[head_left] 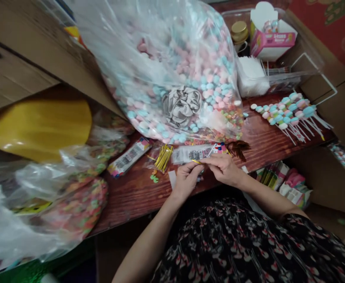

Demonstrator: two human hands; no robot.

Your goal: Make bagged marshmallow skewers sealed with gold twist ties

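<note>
Near the table's front edge my left hand [188, 175] is closed, pinching a small yellow twist tie [196, 161]. Beside it, my right hand [222, 167] is closed too, with its fingertips on a thin white stick [210, 151]. What lies between the two hands is mostly hidden by the fingers. Just beyond them lies a printed clear packet [187, 154]. To its left is a bundle of yellow twist ties [163, 158], and below that are small green and orange pieces [154, 177].
A large clear bag of pastel candies [190, 67] stands behind the hands. Candy sticks [287, 112] lie at the right, below a clear plastic bin [284, 84]. Bags of colourful candy [81, 204] and a cardboard box [43, 47] occupy the left.
</note>
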